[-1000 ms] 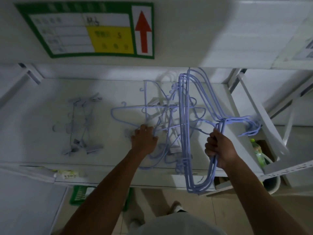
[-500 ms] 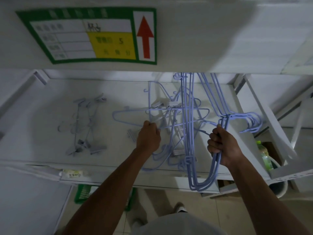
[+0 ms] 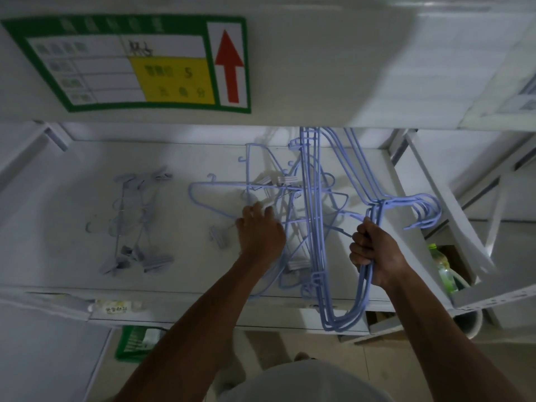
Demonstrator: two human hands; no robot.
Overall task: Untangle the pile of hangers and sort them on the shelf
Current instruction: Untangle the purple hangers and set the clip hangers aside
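A tangled pile of light-blue wire hangers, some with clips, lies on the white shelf right of centre. My left hand reaches into the pile's left side, with its fingers curled over a thin wire of one blue hanger. Gripped at the necks in my right hand is a bundle of several blue hangers. Their hooks point right. The bundle stands on edge over the pile; its far end is hidden under the upper shelf and its near end hangs past the shelf's front edge.
A set of grey clip hangers lies apart on the shelf's left side, and a loose clip is near my left hand. Above is a shelf front with a green-framed sign. A green bottle stands low right and a green crate is on the floor.
My left hand has shifted a little further into the pile. The held bundle has tipped so its far end now goes under the upper shelf. My right hand keeps its grip.
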